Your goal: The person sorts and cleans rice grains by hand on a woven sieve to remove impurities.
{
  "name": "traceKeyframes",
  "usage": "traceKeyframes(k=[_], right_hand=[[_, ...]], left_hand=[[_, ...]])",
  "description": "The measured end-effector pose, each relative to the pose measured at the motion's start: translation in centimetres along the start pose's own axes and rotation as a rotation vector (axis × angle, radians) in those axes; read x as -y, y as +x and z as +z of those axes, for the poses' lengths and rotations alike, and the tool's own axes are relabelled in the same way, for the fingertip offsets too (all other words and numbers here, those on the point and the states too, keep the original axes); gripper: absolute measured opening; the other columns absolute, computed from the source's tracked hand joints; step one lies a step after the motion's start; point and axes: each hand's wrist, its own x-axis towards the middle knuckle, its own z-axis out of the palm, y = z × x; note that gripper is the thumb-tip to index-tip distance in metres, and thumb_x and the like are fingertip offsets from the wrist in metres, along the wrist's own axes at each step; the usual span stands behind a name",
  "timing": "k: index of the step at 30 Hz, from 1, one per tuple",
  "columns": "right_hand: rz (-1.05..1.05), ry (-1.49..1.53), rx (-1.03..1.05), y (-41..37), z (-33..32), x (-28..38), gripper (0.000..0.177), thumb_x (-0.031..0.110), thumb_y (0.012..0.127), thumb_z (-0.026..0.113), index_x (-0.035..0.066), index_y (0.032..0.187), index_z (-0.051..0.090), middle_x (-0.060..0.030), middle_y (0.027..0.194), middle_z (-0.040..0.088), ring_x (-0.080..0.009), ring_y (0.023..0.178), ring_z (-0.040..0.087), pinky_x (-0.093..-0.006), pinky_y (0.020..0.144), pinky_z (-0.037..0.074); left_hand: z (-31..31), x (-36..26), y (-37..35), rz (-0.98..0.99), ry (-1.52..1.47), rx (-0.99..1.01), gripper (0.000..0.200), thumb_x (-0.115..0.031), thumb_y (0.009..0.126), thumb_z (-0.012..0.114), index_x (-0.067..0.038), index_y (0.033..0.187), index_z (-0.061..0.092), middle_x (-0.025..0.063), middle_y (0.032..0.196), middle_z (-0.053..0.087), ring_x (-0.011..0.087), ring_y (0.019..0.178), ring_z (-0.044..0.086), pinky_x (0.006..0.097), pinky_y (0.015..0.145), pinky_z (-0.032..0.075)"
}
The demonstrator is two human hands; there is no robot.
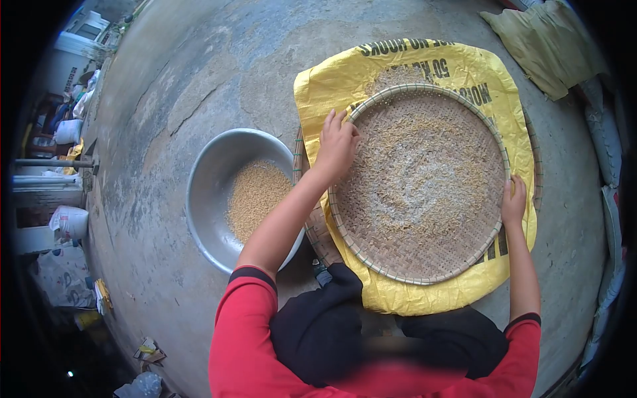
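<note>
Well to the left of the round woven tray (358, 199), we see one silvery metal bowl (207, 172) on the concrete floor (152, 219), with one heap of golden grain (252, 199) inside. At the tray's left rim is our left hand (337, 151), its fingers (330, 123) slightly parted and bent; we cannot tell whether they grip the rim.

The tray itself is single, shallow and brown, with a pale bound rim. A thin, uneven layer of grains (424, 189), too many for us to count, covers its middle: whitish at the centre, more golden around it. The tray lies over one yellow sack (318, 93) with black print, and beneath that we see the edges of one more woven tray (318, 232).

At the tray's right rim is our right hand (513, 202), its fingers closed on the edge. That makes two hands, both at the tray. Beyond its upper right lies one crumpled tan sack (544, 46).
</note>
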Motion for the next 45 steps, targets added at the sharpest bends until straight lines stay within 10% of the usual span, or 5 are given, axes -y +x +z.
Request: traceKeyframes(k=[3,9,14,20,45], right_hand=[[-0.001,0.001,-0.01,0.0,0.0,-0.1,0.036,0.028,0.09,0.045,0.0,0.111,0.053,-0.0194,0.122,0.048,-0.0332,0.116,0.043,-0.0381,0.098,0.032],[0.011,0.018,-0.013,-0.1,0.0,-0.1,0.037,0.029,0.09,0.046,0.0,0.111,0.053,-0.0193,0.123,0.048,-0.0332,0.116,0.043,-0.0382,0.098,0.033],[0.017,0.007,-0.015,-0.2,-0.1,0.2,0.038,0.029,0.091,0.045,-0.002,0.112,0.052,-0.0193,0.12,0.049,-0.0326,0.115,0.044,-0.0365,0.099,0.032],[0.002,0.004,-0.009,0.0,0.0,0.0,0.038,0.03,0.09,0.045,-0.001,0.112,0.052,-0.0195,0.123,0.048,-0.0333,0.116,0.043,-0.0385,0.098,0.032],[-0.006,0.001,-0.012,0.0,0.1,-0.1,0.037,0.029,0.09,0.045,-0.001,0.111,0.053,-0.0196,0.121,0.048,-0.0335,0.115,0.044,-0.0375,0.098,0.033]], left_hand=[[-4.2,1.3,-1.6,-0.194,-0.251,-0.149,0.013,-0.01,0.086,0.054,0.002,0.086,0.052,0.0178,0.083,0.063,0.0294,0.08,0.063,0.0363,0.07,0.047],[-11.2,8.1,-8.8,-0.667,0.381,0.079,0.023,-0.014,0.073,0.068,-0.003,0.09,0.058,0.0125,0.083,0.063,0.0279,0.081,0.062,0.0386,0.069,0.047],[-10.5,7.3,-8.4,-0.622,0.544,0.046,0.022,-0.016,0.071,0.069,-0.006,0.091,0.062,0.01,0.087,0.062,0.0276,0.087,0.059,0.0388,0.074,0.046],[-5.0,0.6,-1.7,0.062,0.096,-0.167,0.009,-0.016,0.076,0.064,-0.007,0.077,0.064,0.0111,0.105,0.057,0.0294,0.104,0.05,0.041,0.087,0.039],[2.5,-2.3,1.8,-0.126,0.177,0.126,0.013,-0.015,0.077,0.062,-0.004,0.084,0.06,0.0194,0.138,0.025,0.0385,0.133,0.009,0.0672,0.098,0.006]])
